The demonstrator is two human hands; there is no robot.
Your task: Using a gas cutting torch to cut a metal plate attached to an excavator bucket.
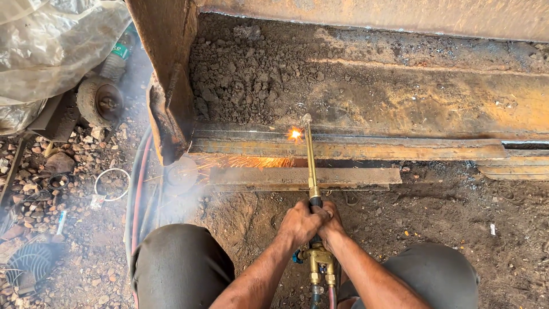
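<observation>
Torch [311, 166] — a long brass one — points away from the person, its tip at a bright spark on the rusty beam [354, 147]. At the left lie stones, a wire ring [112, 184] and hoses [137, 194]. The left hand [298, 222] wraps tight around the torch handle; the right hand [330, 222] is closed on it just beside — both hands touch.

I observe both bare forearms reaching forward from between my raised knees and meeting at centre. My left hand [298, 222] is closed in a full fist, knuckles up. My right hand [331, 223] is wrapped tight against it, fingers curled, wrists nearly straight. Both hands touch.
</observation>
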